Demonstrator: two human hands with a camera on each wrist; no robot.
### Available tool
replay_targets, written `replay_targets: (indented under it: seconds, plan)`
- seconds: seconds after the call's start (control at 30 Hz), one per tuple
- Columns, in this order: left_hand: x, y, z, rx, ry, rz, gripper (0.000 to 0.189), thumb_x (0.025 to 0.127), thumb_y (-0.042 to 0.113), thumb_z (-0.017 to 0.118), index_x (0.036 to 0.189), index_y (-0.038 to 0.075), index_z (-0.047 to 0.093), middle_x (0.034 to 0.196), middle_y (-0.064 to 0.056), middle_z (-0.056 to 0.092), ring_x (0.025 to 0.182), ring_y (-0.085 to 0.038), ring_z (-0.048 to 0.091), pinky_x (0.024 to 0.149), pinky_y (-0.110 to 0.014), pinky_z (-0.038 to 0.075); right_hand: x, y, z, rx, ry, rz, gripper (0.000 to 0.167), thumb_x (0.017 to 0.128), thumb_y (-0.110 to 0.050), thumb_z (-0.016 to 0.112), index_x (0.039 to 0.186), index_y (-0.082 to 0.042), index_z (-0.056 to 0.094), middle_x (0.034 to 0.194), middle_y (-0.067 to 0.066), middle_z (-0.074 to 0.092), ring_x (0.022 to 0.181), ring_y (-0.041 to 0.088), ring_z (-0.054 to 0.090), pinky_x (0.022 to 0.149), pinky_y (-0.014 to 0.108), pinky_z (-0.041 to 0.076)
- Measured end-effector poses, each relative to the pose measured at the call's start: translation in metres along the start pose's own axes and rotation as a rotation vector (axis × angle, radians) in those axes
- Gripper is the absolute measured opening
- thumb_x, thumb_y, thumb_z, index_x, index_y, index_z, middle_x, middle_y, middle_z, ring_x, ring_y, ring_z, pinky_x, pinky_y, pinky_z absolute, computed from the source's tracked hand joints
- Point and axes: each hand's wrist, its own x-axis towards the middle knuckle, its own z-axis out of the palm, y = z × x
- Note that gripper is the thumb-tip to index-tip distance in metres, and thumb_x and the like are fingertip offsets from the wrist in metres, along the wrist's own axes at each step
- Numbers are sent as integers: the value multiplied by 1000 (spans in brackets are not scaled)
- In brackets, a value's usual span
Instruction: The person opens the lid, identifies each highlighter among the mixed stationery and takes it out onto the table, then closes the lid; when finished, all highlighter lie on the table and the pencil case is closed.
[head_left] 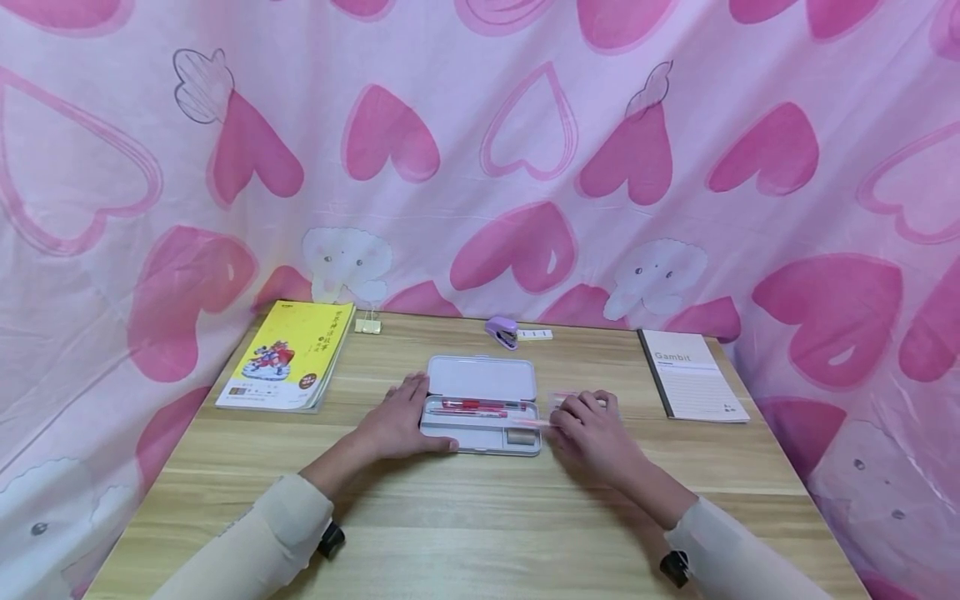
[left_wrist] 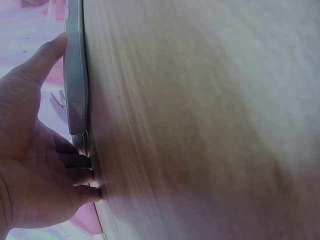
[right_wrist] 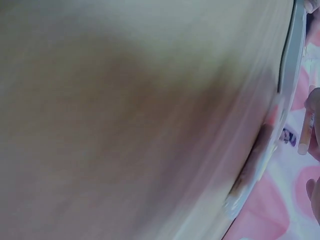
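A white pencil case [head_left: 465,439] lies with its lid [head_left: 482,377] raised at the back. Red pens [head_left: 474,413] lie in its long rear compartment, and a small brown block [head_left: 522,437] sits in the front right one. At the case's left end rests my left hand [head_left: 399,422]; its thumb touches the front rim and its fingers extend toward the back corner. My right hand [head_left: 596,429] pinches a slim pen with a pale orange barrel [right_wrist: 306,131], its far end over the case's right side. Under that hand lies a clear packet [right_wrist: 252,160] with an orange-pink item, partly hidden.
A yellow book [head_left: 288,354] lies at the back left, beside a binder clip [head_left: 368,323]. Behind the case are a purple stapler [head_left: 502,332] and a white strip [head_left: 535,335]. A notebook [head_left: 693,375] lies on the right. A heart-patterned curtain [head_left: 517,242] hangs behind the table.
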Motion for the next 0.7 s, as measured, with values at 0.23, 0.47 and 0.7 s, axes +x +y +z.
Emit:
replay_targets:
  seconds: [0.23,0.47,0.7]
  plan:
    - [0,0,0,8,-3,-4,136,83,76,84,174,-3,20,184,-24,20,173,-42,18,142,-57,18,-24,11,-5,-23,-47,73,20,92,-25,90,107,-20,78,108,0,71,105,27,63,99,62,50]
    - [0,0,0,4,-7,-8,136,83,75,84,175,-3,20,184,-24,20,173,-42,18,142,-58,18,-47,19,-9,-13,-91,139,18,95,-27,87,110,-21,79,109,-2,70,106,26,60,102,61,46]
    - [0,0,0,0,-3,-2,136,84,76,83,174,-4,20,184,-24,20,173,-41,17,142,-57,18,-57,23,-10,1,-81,123,16,95,-24,85,109,-21,77,109,-2,69,104,26,59,100,59,45]
